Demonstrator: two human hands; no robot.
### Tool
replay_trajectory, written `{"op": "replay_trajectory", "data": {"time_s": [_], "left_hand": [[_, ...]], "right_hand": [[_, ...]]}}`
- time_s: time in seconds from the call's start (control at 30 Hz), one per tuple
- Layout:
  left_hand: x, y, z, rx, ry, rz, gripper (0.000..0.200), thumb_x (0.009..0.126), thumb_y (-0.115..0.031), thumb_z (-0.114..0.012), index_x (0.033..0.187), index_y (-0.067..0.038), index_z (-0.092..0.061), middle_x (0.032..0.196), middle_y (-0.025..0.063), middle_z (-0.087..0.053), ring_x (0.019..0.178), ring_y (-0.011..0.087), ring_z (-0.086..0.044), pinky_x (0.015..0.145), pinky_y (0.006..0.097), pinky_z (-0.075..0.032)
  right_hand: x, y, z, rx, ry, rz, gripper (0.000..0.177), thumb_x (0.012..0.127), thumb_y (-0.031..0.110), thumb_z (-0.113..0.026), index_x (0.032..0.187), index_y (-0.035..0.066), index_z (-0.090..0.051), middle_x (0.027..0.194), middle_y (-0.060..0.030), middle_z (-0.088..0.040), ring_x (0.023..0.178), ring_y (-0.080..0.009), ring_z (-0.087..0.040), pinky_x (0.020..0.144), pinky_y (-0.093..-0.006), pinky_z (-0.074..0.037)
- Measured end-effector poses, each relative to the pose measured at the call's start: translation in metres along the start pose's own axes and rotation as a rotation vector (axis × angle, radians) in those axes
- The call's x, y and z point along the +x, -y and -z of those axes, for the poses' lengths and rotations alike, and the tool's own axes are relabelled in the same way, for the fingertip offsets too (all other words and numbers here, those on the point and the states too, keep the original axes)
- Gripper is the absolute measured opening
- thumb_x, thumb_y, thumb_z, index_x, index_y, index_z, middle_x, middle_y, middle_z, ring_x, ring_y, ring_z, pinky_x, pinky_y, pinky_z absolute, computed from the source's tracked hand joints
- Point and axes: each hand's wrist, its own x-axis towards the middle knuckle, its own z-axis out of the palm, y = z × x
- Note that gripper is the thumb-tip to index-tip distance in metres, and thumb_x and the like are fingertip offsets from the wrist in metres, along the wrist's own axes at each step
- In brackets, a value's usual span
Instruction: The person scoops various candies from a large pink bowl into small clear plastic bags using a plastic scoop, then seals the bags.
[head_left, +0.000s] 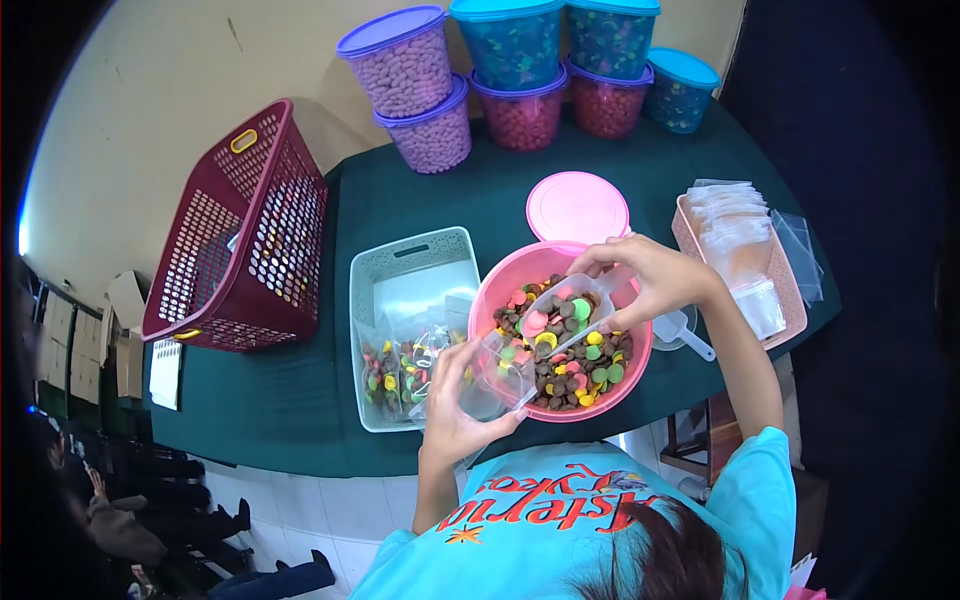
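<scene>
My right hand (655,280) grips a clear plastic scoop (603,292) loaded with brown, pink, green and yellow candy discs. The scoop is tilted toward the left, over a pink tub (487,290) of the same mixed candies (590,378). With its fingers around a clear plastic bag (505,372), my left hand (455,410) holds the bag's mouth close to the scoop's lip. Some coloured discs show inside the bag. Just left of the tub, a pale green basket (358,290) holds several filled clear bags (395,375).
A round pink lid (578,207) lies behind the tub. To the right are a white scoop (690,335) and a pink basket (790,300) of empty bags. A maroon laundry basket (225,290) stands left. Stacked candy tubs (520,110) line the back of the green-covered table (260,420).
</scene>
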Motion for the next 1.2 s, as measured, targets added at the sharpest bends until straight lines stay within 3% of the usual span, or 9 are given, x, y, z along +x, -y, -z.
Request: {"op": "replay_trajectory", "data": {"time_s": [0.17,0.27,0.37,0.67,0.83,0.9,0.93,1.03,1.2], "left_hand": [[0.004,-0.014,-0.009,-0.007,-0.028,0.034,0.082,0.048,-0.025,-0.079,0.118,0.000,-0.044,0.112,0.0151,-0.047,0.105,0.0282,-0.046,0.089,0.0389,-0.037],[0.003,-0.021,-0.017,0.029,-0.046,0.017,0.086,0.047,-0.026,-0.079,0.120,0.001,-0.042,0.113,0.0155,-0.045,0.108,0.0289,-0.044,0.092,0.0397,-0.035],[0.001,-0.021,-0.025,0.055,-0.088,-0.035,0.089,0.047,-0.026,-0.080,0.121,0.001,-0.039,0.116,0.0173,-0.042,0.109,0.0314,-0.042,0.093,0.0404,-0.033],[-0.017,-0.021,-0.032,-0.061,-0.275,-0.048,0.092,0.045,-0.024,-0.080,0.122,0.003,-0.038,0.114,0.0132,-0.041,0.106,0.0248,-0.044,0.089,0.0362,-0.037],[-0.037,0.007,-0.024,-0.296,-0.367,-0.009,0.087,0.050,-0.021,-0.079,0.121,0.004,-0.037,0.115,0.0105,-0.040,0.108,0.0228,-0.044,0.092,0.0359,-0.035],[-0.042,0.011,-0.021,-0.383,-0.466,0.061,0.082,0.049,-0.021,-0.078,0.119,0.003,-0.042,0.111,0.0120,-0.044,0.105,0.0230,-0.045,0.090,0.0337,-0.035],[-0.043,0.012,-0.018,-0.385,-0.460,0.061,0.082,0.049,-0.021,-0.078,0.119,0.003,-0.042,0.111,0.0120,-0.044,0.105,0.0230,-0.045,0.090,0.0337,-0.035],[-0.045,0.018,-0.010,-0.293,-0.363,-0.021,0.092,0.044,-0.026,-0.081,0.122,0.002,-0.039,0.114,0.0126,-0.042,0.107,0.0240,-0.044,0.091,0.0356,-0.035],[-0.038,0.024,-0.012,-0.299,-0.204,-0.056,0.099,0.042,-0.030,-0.082,0.124,0.002,-0.037,0.117,0.0136,-0.040,0.109,0.0253,-0.043,0.091,0.0364,-0.035]], "right_hand": [[0.005,0.038,0.004,-0.466,0.050,0.015,0.059,0.050,0.028,-0.072,0.102,0.005,-0.058,0.088,-0.0085,-0.060,0.084,-0.0220,-0.053,0.078,-0.0310,-0.038],[0.016,0.063,-0.008,-0.619,0.110,0.091,0.053,0.050,0.027,-0.072,0.096,0.006,-0.060,0.080,-0.0069,-0.060,0.081,-0.0213,-0.053,0.076,-0.0304,-0.036],[0.023,0.093,-0.021,-1.005,0.235,0.122,0.038,0.051,0.027,-0.071,0.079,0.004,-0.059,0.073,-0.0040,-0.061,0.082,-0.0181,-0.053,0.073,-0.0294,-0.036],[0.007,0.122,0.000,-1.043,0.113,0.289,0.037,0.053,0.018,-0.070,0.084,0.003,-0.058,0.078,-0.0065,-0.061,0.082,-0.0183,-0.052,0.077,-0.0298,-0.036],[-0.004,0.105,0.019,-1.103,-0.018,0.095,0.039,0.049,0.014,-0.071,0.086,0.006,-0.061,0.076,-0.0051,-0.060,0.083,-0.0186,-0.052,0.078,-0.0304,-0.036],[0.000,0.081,0.009,-1.135,0.106,0.035,0.039,0.049,0.013,-0.071,0.086,0.006,-0.061,0.075,-0.0048,-0.060,0.082,-0.0184,-0.052,0.078,-0.0304,-0.036],[0.002,0.067,0.002,-1.162,0.227,-0.024,0.040,0.048,0.013,-0.071,0.087,0.006,-0.061,0.075,-0.0045,-0.060,0.082,-0.0182,-0.052,0.078,-0.0304,-0.035],[0.003,0.033,-0.018,-1.128,0.283,0.005,0.040,0.050,0.013,-0.071,0.088,0.008,-0.062,0.077,-0.0037,-0.061,0.083,-0.0180,-0.052,0.078,-0.0297,-0.035],[-0.010,0.012,-0.021,-0.854,0.225,-0.002,0.044,0.050,0.011,-0.072,0.092,0.008,-0.062,0.082,-0.0050,-0.062,0.085,-0.0188,-0.052,0.078,-0.0308,-0.035]]}}
